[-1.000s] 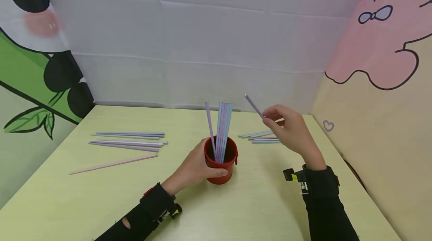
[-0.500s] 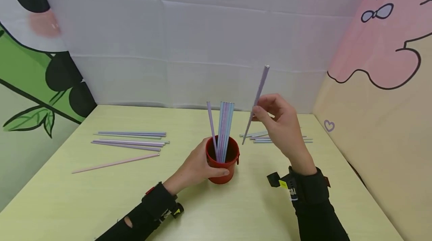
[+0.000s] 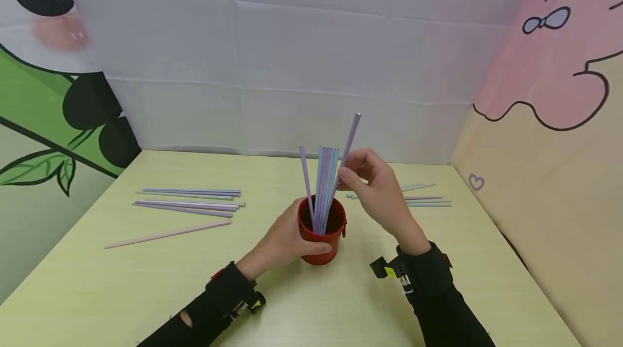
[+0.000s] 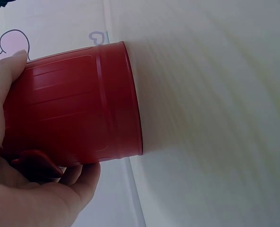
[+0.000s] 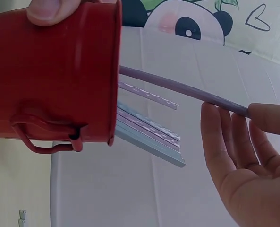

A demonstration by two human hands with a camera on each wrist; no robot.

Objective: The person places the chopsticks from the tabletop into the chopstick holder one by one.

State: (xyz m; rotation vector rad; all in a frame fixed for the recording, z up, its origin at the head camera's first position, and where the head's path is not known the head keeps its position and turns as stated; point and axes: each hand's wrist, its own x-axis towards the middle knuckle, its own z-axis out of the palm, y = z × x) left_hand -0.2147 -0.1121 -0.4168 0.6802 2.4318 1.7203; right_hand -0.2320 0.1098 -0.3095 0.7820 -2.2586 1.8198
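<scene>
My left hand [image 3: 279, 241] holds a small red bucket [image 3: 318, 252] upright on the table, thumb across its near side. In the left wrist view, fingers wrap the bucket [image 4: 73, 104] from both sides. Several pastel chopsticks [image 3: 325, 179] stand bunched inside, and a lone purple chopstick [image 3: 305, 174] leans left of them. Between thumb and fingertips my right hand [image 3: 379, 195] pinches another purple chopstick [image 3: 351, 133], tilted, at the bucket's right side. In the right wrist view this chopstick [image 5: 177, 86] runs down to the rim, where its lower tip is hidden.
Left on the table lie several purple and pale chopsticks [image 3: 190, 206] and one pink chopstick [image 3: 167, 235] nearer me. More chopsticks [image 3: 428, 201] lie to the right, partly behind my right hand. A white sheet [image 3: 311, 55] hangs behind the table; printed panels flank both sides.
My right hand has moved left from above the right-hand chopsticks to the bucket, turning its purple chopstick more upright and lowering it. My left hand and the bucket have stayed put.
</scene>
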